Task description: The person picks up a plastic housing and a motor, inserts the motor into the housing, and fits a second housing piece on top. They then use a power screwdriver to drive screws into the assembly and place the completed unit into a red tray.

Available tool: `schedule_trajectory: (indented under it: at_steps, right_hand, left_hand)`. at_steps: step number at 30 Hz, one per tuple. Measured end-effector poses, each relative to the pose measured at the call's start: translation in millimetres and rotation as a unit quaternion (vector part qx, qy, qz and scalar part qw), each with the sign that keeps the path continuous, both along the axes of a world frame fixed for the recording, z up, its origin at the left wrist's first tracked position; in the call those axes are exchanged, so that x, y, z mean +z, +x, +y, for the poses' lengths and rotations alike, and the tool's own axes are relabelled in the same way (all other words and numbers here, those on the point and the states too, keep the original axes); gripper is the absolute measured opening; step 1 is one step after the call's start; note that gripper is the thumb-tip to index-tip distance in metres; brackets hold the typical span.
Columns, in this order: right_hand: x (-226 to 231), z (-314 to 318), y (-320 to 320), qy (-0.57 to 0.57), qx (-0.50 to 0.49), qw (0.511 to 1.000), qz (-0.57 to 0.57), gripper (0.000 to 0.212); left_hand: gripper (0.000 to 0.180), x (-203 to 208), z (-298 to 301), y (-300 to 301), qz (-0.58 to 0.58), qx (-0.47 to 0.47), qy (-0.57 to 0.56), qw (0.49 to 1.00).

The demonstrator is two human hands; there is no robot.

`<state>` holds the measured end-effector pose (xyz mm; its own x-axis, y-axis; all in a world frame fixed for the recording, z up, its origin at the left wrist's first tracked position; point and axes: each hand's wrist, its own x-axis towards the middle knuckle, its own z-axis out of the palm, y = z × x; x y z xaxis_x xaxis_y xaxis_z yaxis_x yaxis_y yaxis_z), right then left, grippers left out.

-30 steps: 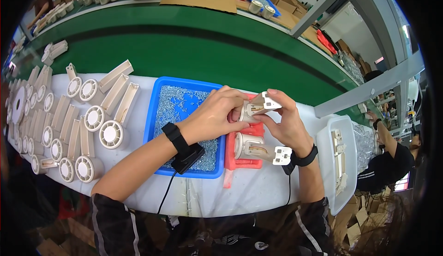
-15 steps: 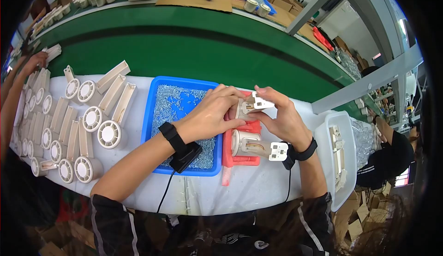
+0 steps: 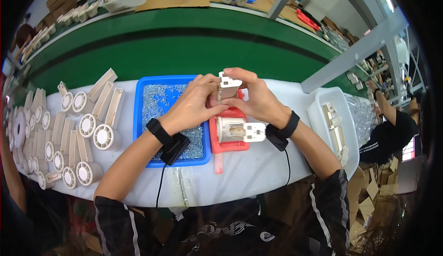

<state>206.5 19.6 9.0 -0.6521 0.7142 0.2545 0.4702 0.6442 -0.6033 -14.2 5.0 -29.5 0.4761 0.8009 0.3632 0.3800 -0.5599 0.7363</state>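
Observation:
Both my hands meet over the far end of a red fixture (image 3: 213,141). My left hand (image 3: 198,100) is closed around the rounded end of a cream plastic housing, partly hidden by its fingers. My right hand (image 3: 256,97) grips the same cream plastic housing (image 3: 228,91) by its arm, which tilts up and shows a white bracket end with square holes. A second cream housing (image 3: 226,130) lies in the near part of the fixture. Its white slotted end plate (image 3: 254,132) points right. Beside my left wrist is a blue tray (image 3: 138,117) of small silver screws (image 3: 152,106).
Several cream housings with round vented caps (image 3: 107,137) stand at the left. A white bin (image 3: 321,117) with cream parts sits at the right. Beyond the table runs a green belt (image 3: 184,44). A grey metal post (image 3: 355,44) slants at the far right; another person (image 3: 387,131) works there.
The held housing has tipped more upright, its bracket end now facing up, with both hands still on it. The whole view has shifted slightly. The co-worker's hand at the left has moved out of its earlier place.

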Motion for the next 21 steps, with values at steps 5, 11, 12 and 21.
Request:
schedule_trajectory:
  at_steps: [5, 11, 12, 21]
  right_hand:
    - [-18, -8, 8, 0.070, -0.020, 0.994, 0.085, 0.074]
    - [9, -83, 60, 0.068, -0.154, 0.978, 0.125, 0.062]
    - [7, -104, 75, -0.029, -0.164, 0.978, 0.123, 0.051]
    - [-114, -303, 190, -0.388, -0.376, 0.644, 0.542, 0.022]
  left_hand:
    - [0.039, 9, 1, 4, 0.024, 0.015, 0.021, 0.999]
    - [0.042, 0, 0, 4, -0.005, 0.031, -0.042, 0.999]
    - [0.038, -3, 1, -1, -0.004, 0.035, -0.054, 0.998]
    - [0.026, 45, -12, -4, -0.097, 0.037, 0.027, 0.994]
